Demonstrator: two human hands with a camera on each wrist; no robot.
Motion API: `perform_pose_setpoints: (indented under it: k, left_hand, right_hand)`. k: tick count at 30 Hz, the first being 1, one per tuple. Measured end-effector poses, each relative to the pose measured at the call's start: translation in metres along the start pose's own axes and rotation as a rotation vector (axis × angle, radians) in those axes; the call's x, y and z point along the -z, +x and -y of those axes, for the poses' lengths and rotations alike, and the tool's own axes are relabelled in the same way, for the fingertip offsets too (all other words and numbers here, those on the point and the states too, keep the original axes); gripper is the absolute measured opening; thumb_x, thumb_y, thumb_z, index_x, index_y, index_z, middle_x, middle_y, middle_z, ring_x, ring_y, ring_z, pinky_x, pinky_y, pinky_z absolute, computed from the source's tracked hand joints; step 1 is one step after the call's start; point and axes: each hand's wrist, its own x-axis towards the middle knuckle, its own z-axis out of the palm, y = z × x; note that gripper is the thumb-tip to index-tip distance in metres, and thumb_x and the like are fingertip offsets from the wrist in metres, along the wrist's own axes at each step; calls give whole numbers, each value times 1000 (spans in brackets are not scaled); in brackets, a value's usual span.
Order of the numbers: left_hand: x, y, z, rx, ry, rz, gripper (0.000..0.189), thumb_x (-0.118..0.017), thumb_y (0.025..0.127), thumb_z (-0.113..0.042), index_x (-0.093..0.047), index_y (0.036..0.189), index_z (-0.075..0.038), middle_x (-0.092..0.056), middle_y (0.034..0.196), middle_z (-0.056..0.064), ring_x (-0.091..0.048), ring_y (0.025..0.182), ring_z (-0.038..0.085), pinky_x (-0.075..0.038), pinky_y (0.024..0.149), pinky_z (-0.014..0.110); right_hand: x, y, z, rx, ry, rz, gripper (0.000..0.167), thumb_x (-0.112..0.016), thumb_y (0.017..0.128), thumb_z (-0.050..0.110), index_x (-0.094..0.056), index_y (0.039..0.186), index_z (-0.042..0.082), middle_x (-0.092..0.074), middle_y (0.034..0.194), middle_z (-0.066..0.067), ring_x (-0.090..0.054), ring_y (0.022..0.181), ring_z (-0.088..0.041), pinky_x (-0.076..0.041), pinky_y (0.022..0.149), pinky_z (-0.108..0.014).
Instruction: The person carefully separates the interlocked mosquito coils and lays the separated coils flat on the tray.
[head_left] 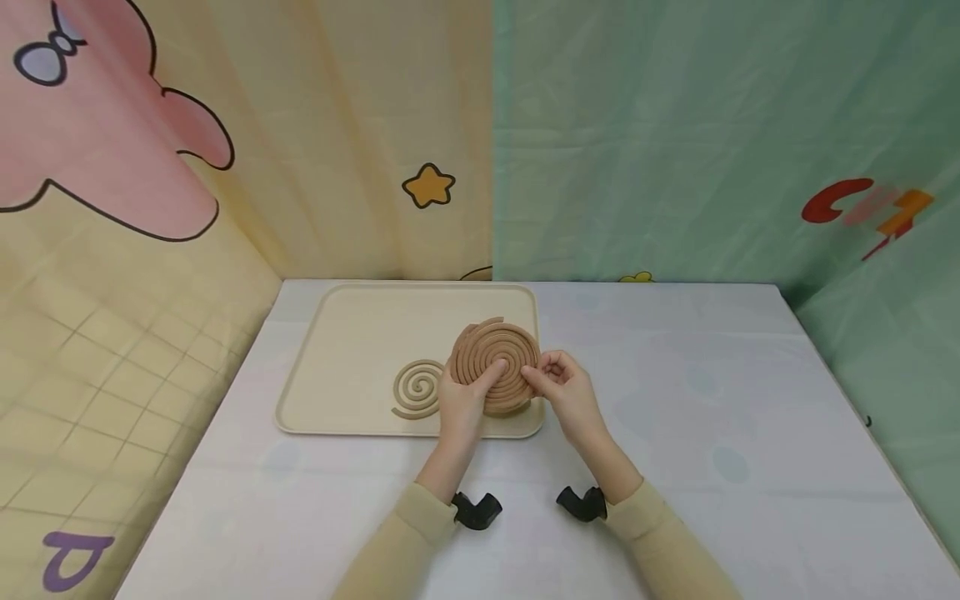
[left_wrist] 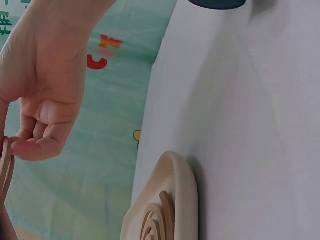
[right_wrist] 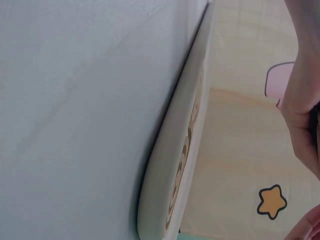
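Observation:
In the head view, my left hand [head_left: 461,410] grips brown mosquito coils [head_left: 491,346], its thumb lying across the front spiral. They appear to be more than one layer, held above the right part of a cream tray [head_left: 360,333]. My right hand [head_left: 572,398] pinches the coils' right edge between thumb and fingers; the left wrist view shows this pinch on the rim [left_wrist: 6,167]. A single mosquito coil [head_left: 417,389] lies flat in the tray, left of my left hand. Another coil [left_wrist: 156,220] rests near the tray's right end, mostly hidden in the head view.
The tray stands on a white-covered table [head_left: 675,433], at its back left. Behind the table hang a yellow curtain [head_left: 352,125] and a green curtain [head_left: 675,142]. Black wrist-camera mounts [head_left: 477,510] sit at both wrists.

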Motion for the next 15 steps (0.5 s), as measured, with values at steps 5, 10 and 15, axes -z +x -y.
perform_pose_setpoints:
  k: [5, 10, 15]
  left_hand:
    - [6, 0, -3, -44, 76, 78, 65, -82, 79, -9, -55, 138, -17, -63, 133, 6, -62, 118, 17, -51, 97, 23]
    - [16, 0, -14, -78, 245, 224, 58, -83, 79, -11, -61, 132, -19, -68, 122, 7, -66, 106, 16, -55, 88, 25]
    - [24, -2, -27, -84, 393, 322, 50, -84, 78, -12, -66, 125, -17, -71, 105, 9, -64, 85, 11, -54, 73, 24]
  right_hand:
    - [8, -4, 5, 46, -66, 36, 15, -69, 90, 6, -54, 93, 5, -56, 74, 5, -59, 69, -7, -56, 69, -25]
    - [18, -8, 20, 135, -210, 79, 18, -72, 89, 9, -59, 96, -1, -59, 83, 5, -59, 74, -7, -54, 70, -22]
    - [21, -15, 33, 275, -375, 116, 14, -76, 85, 8, -64, 92, 4, -60, 88, 1, -59, 77, -8, -52, 69, -20]
